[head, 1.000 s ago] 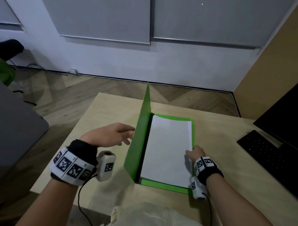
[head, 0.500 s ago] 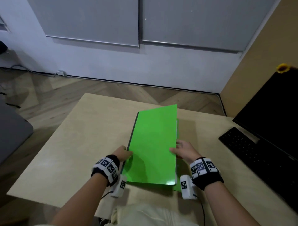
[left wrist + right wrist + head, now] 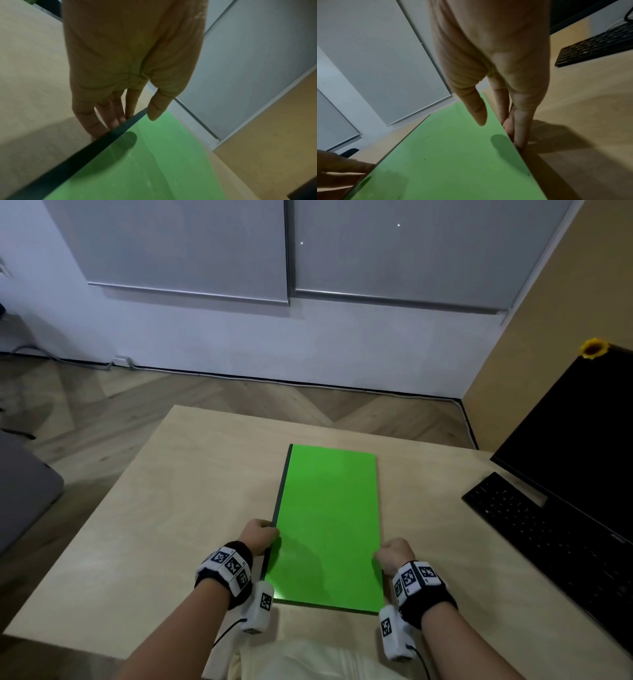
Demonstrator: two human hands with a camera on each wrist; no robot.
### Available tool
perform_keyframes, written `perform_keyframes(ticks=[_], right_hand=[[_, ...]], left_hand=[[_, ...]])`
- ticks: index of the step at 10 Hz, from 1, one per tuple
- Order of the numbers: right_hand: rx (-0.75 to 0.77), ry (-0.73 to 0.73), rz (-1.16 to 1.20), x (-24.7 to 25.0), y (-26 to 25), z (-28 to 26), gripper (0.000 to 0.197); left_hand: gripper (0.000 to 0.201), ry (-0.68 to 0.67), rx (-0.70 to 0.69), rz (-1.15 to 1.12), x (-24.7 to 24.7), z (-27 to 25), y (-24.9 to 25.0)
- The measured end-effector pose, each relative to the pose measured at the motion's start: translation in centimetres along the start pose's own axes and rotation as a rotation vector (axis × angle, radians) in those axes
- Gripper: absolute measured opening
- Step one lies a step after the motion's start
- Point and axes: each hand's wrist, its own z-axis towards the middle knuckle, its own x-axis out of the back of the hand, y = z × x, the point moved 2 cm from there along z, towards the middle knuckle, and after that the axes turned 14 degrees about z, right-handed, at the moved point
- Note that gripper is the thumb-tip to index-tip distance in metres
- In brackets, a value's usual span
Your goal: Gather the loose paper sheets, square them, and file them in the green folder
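The green folder [image 3: 329, 525] lies closed and flat on the light wooden table [image 3: 171, 525], its dark spine on the left. No paper shows; the cover hides the inside. My left hand [image 3: 260, 537] is at the spine near the front. Its straight fingers [image 3: 102, 121] rest against the spine, and the thumb hovers just over the cover [image 3: 145, 169]. My right hand [image 3: 394, 554] is at the opposite long edge. Its fingers [image 3: 518, 128] run down along that edge, and the thumb floats above the green cover [image 3: 445, 155], casting a shadow on it.
A black keyboard [image 3: 548, 542] and a black monitor [image 3: 582, 457] stand at the table's right side. A grey padded surface [image 3: 20, 491] is off the table's left edge. Wood floor and a white wall lie beyond the far edge.
The folder's cover swung from upright down to the right over the white sheets and now lies shut. My left hand moved in to the spine; my right came off the paper to the outer edge.
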Motion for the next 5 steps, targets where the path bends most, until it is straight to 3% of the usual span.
perform_keyframes(ticks=[3, 5], right_hand=[[0.019, -0.050, -0.024, -5.1, -3.0, -0.9, 0.036], [0.038, -0.066, 0.055, -5.7, -3.0, -0.9, 0.033]], left_hand=[[0.039, 0.043, 0.047, 0.024, 4.8, 1.6, -1.4], [0.040, -0.007, 0.006, 0.031, 5.9, 3.5, -3.1]])
